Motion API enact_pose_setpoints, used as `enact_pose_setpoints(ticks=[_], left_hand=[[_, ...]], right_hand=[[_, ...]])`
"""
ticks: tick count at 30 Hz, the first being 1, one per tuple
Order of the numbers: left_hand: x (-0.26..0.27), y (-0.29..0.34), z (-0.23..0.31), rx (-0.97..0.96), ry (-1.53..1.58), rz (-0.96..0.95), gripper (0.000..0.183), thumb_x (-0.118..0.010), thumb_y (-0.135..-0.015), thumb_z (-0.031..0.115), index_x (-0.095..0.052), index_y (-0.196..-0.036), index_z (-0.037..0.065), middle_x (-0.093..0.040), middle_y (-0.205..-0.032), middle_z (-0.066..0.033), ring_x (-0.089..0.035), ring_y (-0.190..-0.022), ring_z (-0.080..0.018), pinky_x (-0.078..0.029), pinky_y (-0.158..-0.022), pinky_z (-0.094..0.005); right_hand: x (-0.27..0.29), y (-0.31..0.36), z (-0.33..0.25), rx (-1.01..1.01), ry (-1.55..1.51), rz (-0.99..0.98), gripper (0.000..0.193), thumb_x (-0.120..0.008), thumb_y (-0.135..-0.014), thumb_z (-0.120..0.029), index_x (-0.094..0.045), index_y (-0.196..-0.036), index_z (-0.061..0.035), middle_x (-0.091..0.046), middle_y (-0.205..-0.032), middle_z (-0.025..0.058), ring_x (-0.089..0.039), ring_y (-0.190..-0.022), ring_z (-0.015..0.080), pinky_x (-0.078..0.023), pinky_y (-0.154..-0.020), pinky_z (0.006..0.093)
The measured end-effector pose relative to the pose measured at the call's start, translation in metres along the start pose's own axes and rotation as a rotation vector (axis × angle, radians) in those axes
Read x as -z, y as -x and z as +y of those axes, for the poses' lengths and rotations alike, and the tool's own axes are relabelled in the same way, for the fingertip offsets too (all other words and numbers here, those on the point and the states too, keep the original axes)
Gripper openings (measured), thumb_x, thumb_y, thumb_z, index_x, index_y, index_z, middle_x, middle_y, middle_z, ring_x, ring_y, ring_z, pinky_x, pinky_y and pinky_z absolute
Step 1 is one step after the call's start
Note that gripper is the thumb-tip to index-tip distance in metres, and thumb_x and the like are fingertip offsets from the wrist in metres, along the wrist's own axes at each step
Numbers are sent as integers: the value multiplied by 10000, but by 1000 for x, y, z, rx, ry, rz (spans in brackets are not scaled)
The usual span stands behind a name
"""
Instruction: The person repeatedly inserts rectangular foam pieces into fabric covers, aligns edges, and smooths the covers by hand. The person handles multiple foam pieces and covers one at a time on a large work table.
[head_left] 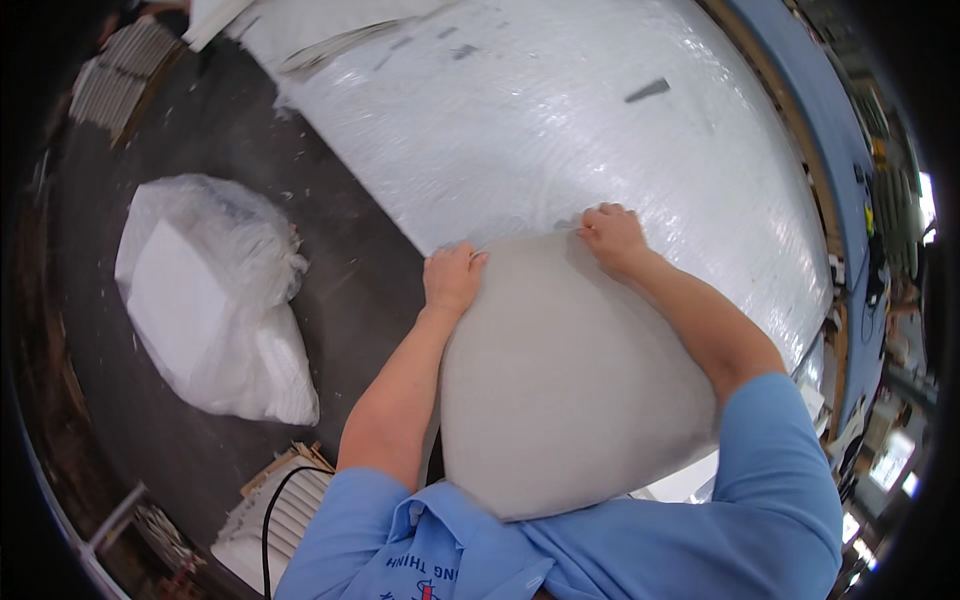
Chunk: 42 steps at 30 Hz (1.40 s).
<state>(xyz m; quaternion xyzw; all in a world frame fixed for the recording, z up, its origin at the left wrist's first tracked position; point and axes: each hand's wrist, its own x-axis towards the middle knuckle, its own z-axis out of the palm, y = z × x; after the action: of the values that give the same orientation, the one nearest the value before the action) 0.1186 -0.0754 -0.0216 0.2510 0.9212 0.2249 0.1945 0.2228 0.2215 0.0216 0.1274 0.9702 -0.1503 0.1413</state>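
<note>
Bubble-wrap table (560, 130), left hand (452, 280), right hand (612, 238) gripping pillow (560, 380)

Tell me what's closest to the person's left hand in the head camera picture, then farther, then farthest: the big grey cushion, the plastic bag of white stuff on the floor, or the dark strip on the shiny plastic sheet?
1. The grey cushion: the left hand grips its top edge.
2. The plastic bag: on the floor, off to the left.
3. The dark strip: up on the plastic sheet, to the upper right.
</note>
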Motion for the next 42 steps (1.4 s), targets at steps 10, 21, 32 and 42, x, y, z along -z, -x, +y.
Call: enact_pose_setpoints(ticks=[10,21,32,42], left_hand=[[97,207,21,-222,948,14,330,-512,-1060,231,-772,-1141,45,-726,-1291,-145,-564,-1334,-343,-356,-1196,-471],[86,163,26,45,1426,72,553,-353,-1150,364,-762,-1127,-8,-757,-1201,-129,-641,-1194,-232,-440,-1110,-350],[160,172,54,-594,799,526,554,-737,-938,241,-566,-1422,33,-597,-1417,-182,-550,-1339,-378,-433,-1144,-449],[121,174,-18,-266,864,81,709,-825,-859,190,-514,-1482,55,-558,-1494,-183,-568,-1362,-339,-461,-1133,-415]], right_hand=[[205,257,-72,113,-297,-20,330,-705,-977,-300,-742,-1138,-15,-742,-1132,167,-700,-1117,326,-509,-999,439],[155,241,-130,297,-64,568,358,-503,-1041,-291,-720,-1018,-8,-743,-1031,167,-684,-963,372,-475,-896,459],[189,177,-171,434,56,416,425,-676,-981,-403,-726,-1244,-73,-760,-1085,137,-707,-1023,348,-512,-934,462],[188,159,-273,537,203,143,809,-897,-775,-381,-563,-1466,-123,-665,-1337,149,-660,-1196,370,-505,-1015,490]])
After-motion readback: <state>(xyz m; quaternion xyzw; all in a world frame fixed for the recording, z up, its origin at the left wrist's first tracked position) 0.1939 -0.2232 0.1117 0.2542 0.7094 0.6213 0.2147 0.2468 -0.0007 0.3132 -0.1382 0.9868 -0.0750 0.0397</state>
